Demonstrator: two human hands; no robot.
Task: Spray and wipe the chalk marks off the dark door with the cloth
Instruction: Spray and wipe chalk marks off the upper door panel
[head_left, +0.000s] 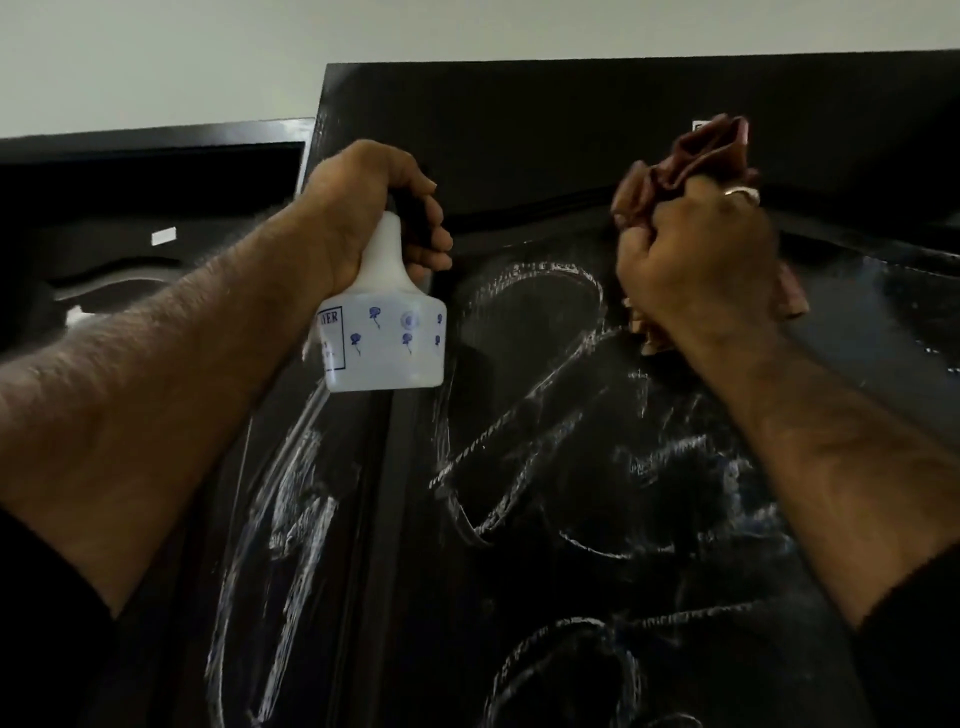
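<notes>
The dark door (519, 130) fills most of the view, with white chalk marks (524, 415) looping over its recessed panel and left stile. My left hand (363, 208) grips the black head of a white spray bottle (384, 332) printed with small blue flowers, held up in front of the door's left side. My right hand (696, 260) holds a bunched reddish-brown cloth (691, 150) against the door's upper right, near the top of the panel. The panel right of the cloth looks wet and shiny.
A pale wall (208, 52) rises above the door. To the left stands another dark panel or frame (130, 208) with a small white label (163, 235). Dark sleeves cover my upper arms at both lower corners.
</notes>
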